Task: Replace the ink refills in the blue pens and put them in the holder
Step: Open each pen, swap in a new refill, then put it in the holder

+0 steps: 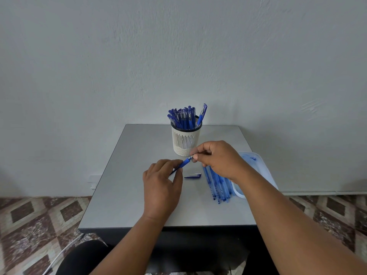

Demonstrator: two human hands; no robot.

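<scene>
A blue pen (183,163) hangs tilted just above the grey table (123,195), in front of the holder. My left hand (160,187) grips its lower barrel. My right hand (218,158) pinches its upper tip end. The pen's blue cap (193,176) lies on the table between my hands. A white slotted holder (185,140) at the back middle stands full of several capped blue pens (183,117). Several blue ink refills (217,184) lie in a row to the right, partly under my right wrist.
A clear plastic tray (256,161) with blue ink stains sits at the table's right edge, partly hidden by my right forearm. A plain wall rises right behind the table. Patterned floor tiles and a white cable (59,257) lie below at the left.
</scene>
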